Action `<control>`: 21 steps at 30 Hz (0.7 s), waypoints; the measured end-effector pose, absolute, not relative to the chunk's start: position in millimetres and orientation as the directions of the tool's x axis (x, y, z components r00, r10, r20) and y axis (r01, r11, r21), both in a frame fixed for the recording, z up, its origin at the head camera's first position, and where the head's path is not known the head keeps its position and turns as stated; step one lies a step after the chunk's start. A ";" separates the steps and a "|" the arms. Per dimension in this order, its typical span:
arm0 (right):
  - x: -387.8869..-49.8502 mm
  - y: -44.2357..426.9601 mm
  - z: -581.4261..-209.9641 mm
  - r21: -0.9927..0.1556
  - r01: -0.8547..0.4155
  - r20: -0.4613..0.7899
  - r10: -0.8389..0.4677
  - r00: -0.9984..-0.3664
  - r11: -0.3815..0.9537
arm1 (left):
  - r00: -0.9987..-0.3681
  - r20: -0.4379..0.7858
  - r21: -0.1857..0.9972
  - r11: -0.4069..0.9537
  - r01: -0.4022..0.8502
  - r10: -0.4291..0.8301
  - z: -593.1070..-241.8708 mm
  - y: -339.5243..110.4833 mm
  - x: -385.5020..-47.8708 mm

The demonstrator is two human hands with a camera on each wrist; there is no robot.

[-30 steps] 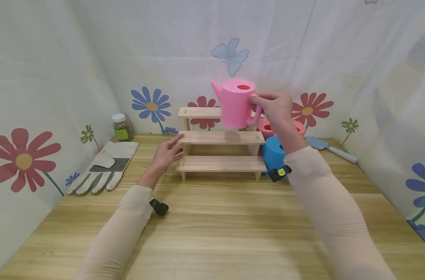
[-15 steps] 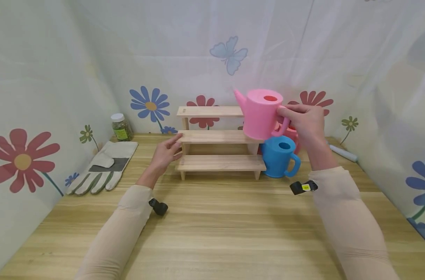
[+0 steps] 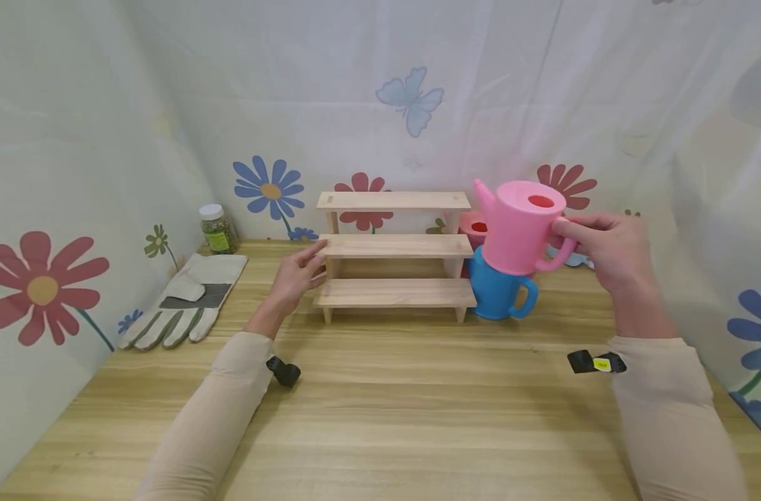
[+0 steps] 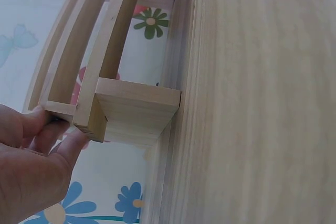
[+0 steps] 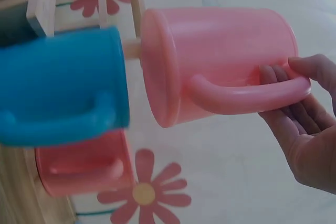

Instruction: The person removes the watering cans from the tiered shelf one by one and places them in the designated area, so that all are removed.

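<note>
My right hand (image 3: pixel 618 254) grips the handle of a pink watering can (image 3: pixel 521 229), thumb on top and fingers curled through. The can is held upright above a blue watering can (image 3: pixel 496 292), its spout to the left; the right wrist view shows a gap between them. The blue can stands on the table, right of a three-step wooden shelf (image 3: pixel 396 292). My left hand (image 3: pixel 293 278) holds the shelf's left end at the middle step, thumb and fingers around the wood (image 4: pixel 60 108). A darker pink watering can (image 5: pixel 86 166) is partly hidden behind the blue one.
On the left of the wooden table (image 3: pixel 380 403) lie white-and-grey work gloves (image 3: pixel 199 292) and a lidded jar (image 3: pixel 219 229). A trowel (image 3: pixel 577 259) shows partly behind my right hand. Flower-printed curtains (image 3: pixel 330 90) enclose the back and sides.
The pink watering can has moved right and down in my right hand, from in front of the shelf's top step to over the blue can. My left hand has stayed in place.
</note>
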State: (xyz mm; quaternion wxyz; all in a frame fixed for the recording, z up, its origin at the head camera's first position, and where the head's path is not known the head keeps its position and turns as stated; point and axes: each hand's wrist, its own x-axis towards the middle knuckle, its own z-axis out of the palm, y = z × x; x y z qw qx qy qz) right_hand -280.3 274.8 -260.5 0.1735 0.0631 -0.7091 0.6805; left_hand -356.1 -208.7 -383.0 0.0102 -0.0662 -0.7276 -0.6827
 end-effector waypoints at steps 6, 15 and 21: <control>-277.1 310.6 -261.2 -0.959 -0.281 0.283 0.139 -0.949 0.030 | -0.992 0.091 0.994 0.054 0.096 0.082 -385.9 -208.6 -356.1; -272.6 356.4 -264.1 -0.967 -0.251 0.253 0.099 -0.962 0.030 | -0.991 0.104 0.992 0.063 0.109 0.083 -383.1 -208.2 -355.1; -269.4 379.3 -265.1 -0.982 -0.170 0.177 0.082 -0.981 0.082 | -0.992 0.098 0.993 0.060 0.103 0.078 -383.1 -208.1 -355.9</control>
